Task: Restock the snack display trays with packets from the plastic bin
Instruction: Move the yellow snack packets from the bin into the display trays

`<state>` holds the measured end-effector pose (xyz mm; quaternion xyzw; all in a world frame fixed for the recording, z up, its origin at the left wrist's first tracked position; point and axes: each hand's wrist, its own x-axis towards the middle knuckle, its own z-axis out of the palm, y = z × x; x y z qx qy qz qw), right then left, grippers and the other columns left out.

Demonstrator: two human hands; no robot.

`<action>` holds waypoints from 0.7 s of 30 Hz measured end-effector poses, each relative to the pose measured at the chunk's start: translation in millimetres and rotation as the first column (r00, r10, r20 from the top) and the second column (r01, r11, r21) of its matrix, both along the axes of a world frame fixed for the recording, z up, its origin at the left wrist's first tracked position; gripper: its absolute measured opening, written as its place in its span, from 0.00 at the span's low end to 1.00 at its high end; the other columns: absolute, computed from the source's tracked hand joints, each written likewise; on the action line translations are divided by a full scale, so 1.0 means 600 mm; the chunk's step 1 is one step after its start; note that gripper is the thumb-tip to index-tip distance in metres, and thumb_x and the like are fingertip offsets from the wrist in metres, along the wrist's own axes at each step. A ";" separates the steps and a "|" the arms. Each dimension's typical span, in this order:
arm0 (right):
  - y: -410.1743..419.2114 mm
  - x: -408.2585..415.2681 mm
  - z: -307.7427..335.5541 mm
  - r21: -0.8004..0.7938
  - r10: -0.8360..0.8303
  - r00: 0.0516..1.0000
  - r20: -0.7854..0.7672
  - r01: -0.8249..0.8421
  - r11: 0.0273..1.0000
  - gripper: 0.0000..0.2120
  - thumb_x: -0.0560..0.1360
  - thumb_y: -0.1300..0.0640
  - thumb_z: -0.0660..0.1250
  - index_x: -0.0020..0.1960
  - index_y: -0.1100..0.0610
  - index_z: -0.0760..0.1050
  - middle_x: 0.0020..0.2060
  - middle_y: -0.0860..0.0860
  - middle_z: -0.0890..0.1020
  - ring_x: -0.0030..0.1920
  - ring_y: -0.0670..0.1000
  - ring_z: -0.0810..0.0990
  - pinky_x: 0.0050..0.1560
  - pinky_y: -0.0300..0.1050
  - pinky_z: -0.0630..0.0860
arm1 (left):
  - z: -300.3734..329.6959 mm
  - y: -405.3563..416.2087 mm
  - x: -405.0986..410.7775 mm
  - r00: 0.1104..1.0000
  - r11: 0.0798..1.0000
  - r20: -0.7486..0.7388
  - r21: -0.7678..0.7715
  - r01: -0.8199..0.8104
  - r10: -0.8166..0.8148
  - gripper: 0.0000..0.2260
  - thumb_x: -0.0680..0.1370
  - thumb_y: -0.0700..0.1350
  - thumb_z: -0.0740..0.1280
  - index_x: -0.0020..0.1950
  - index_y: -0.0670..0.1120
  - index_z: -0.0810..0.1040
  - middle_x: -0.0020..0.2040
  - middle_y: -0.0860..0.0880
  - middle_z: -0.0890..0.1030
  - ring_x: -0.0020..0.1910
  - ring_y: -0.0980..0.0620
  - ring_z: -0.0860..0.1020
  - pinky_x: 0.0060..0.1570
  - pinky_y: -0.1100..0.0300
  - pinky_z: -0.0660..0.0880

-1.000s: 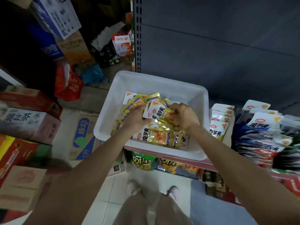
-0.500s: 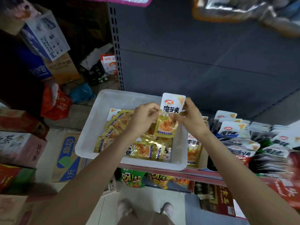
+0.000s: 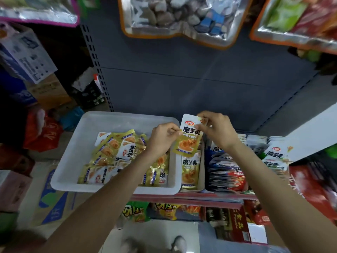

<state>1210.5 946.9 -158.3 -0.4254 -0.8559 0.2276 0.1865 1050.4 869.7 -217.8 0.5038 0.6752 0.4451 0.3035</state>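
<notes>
since half a second ago, both hands have carried the packet [image 3: 189,136] right, past the bin [image 3: 73,154] rim to centre frame, above the tray [image 3: 201,172] of matching packets. left hand [image 3: 161,138] fingers pinch its left edge, right hand [image 3: 217,128] fingers pinch the top right corner. it looks light, soft and slick, so the flat sealed edges seem the best hold.

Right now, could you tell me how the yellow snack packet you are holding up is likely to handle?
Probably light: the yellow snack packet hangs from pinches by the left hand and right hand. Likely flexible rather than stiff, as the packets in the white plastic bin lie creased and overlapping. Its glossy film may be slippery.
</notes>
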 end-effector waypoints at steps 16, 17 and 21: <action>0.021 0.017 0.021 -0.073 0.055 0.988 0.147 -0.044 0.996 0.06 0.77 0.58 0.66 0.53 0.58 0.75 0.45 0.51 0.78 0.44 0.52 0.75 0.42 0.43 0.68 | -0.064 0.007 0.008 0.972 0.903 -0.176 -0.423 0.071 -0.159 0.31 0.75 0.42 0.70 0.75 0.44 0.61 0.66 0.41 0.74 0.61 0.45 0.75 0.59 0.55 0.73; 0.022 0.019 0.026 -0.067 0.053 0.988 0.144 -0.043 0.997 0.06 0.77 0.58 0.66 0.53 0.58 0.75 0.44 0.50 0.77 0.43 0.52 0.75 0.42 0.43 0.67 | -0.067 0.007 0.009 0.969 0.889 -0.165 -0.448 0.095 -0.186 0.32 0.75 0.42 0.70 0.76 0.45 0.59 0.65 0.41 0.75 0.61 0.45 0.75 0.60 0.54 0.73; 0.025 0.020 0.019 -0.086 0.096 0.970 0.224 -0.078 0.993 0.07 0.76 0.58 0.67 0.53 0.58 0.75 0.45 0.51 0.78 0.44 0.53 0.76 0.43 0.42 0.68 | -0.074 0.008 0.017 0.980 0.857 -0.017 -0.490 0.163 -0.196 0.36 0.74 0.42 0.71 0.77 0.45 0.55 0.56 0.40 0.81 0.48 0.48 0.81 0.54 0.54 0.76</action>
